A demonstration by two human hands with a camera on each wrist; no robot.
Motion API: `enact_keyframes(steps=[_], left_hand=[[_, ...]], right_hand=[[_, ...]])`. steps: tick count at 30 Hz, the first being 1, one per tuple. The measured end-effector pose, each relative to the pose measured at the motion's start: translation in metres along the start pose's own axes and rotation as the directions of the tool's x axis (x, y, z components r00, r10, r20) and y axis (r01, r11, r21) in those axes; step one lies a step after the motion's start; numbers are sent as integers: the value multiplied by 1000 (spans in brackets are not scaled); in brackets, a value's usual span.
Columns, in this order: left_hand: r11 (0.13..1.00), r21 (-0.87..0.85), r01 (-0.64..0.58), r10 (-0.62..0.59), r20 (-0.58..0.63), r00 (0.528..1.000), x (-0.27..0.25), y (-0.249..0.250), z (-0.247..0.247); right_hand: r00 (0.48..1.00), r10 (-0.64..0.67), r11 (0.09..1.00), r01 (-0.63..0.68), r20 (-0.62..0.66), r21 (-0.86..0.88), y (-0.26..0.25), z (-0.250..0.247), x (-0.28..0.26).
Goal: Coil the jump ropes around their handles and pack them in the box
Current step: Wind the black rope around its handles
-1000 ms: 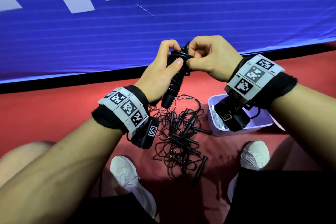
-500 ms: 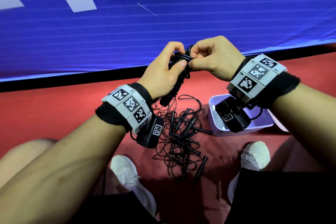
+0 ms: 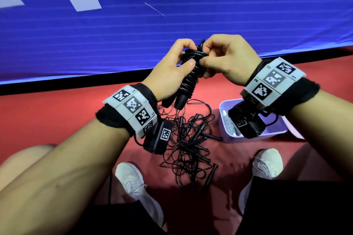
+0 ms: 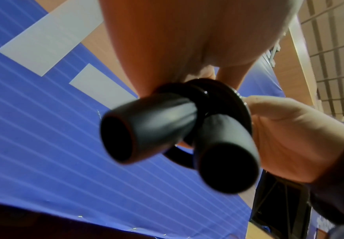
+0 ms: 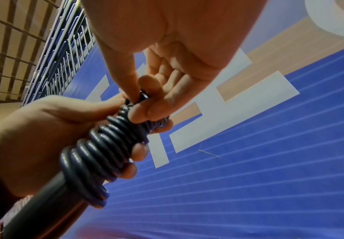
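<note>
A black jump rope (image 3: 191, 78) is wound in tight turns around its two handles (image 4: 167, 129), held upright above the floor. My left hand (image 3: 172, 70) grips the coiled bundle (image 5: 103, 145) around its middle, thumb pressed on the turns. My right hand (image 3: 225, 59) pinches the rope's top end at the upper coils (image 5: 142, 100) with thumb and fingers. Below lies a tangled pile of more black jump ropes (image 3: 189, 145) with several loose handles. A lilac box (image 3: 223, 120) stands to the right of the pile, partly hidden by my right wrist camera.
A red floor (image 3: 47, 116) runs under everything, with a blue banner wall (image 3: 172, 25) behind it. My white shoes (image 3: 133, 183) (image 3: 267, 162) flank the pile. Something white and grey lies in the box (image 3: 229, 126).
Both hands keep hold of the bundle and have shifted only slightly. The right hand's fingers have worked at the top turns of the rope.
</note>
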State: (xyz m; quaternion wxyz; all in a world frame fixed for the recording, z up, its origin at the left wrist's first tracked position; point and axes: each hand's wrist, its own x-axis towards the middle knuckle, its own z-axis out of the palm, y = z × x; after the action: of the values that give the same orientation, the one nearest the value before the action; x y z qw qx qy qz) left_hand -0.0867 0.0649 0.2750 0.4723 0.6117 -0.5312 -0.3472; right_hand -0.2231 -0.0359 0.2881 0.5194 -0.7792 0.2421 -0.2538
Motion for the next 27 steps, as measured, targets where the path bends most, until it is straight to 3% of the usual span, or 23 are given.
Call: enact_keyframes(steps=[5,9,16,27], left_hand=[[997,-65,30,-30,2,1000,-1,-1,4],[1000,-15,-18,16,-101,995,-3,-4,7],[1000,2,-3,3,-72,997,1,0,5],[998,46,-39,43,-92,995,1,0,7]], right_hand=[[999,-36,995,39,36,-95,3,2,-3],[997,-72,980,76,26,-184,3,4,-4],[996,-75,993,70,-46,-98,5,-1,2],[993,-115,981,107,-39,-160,0,-4,-1]])
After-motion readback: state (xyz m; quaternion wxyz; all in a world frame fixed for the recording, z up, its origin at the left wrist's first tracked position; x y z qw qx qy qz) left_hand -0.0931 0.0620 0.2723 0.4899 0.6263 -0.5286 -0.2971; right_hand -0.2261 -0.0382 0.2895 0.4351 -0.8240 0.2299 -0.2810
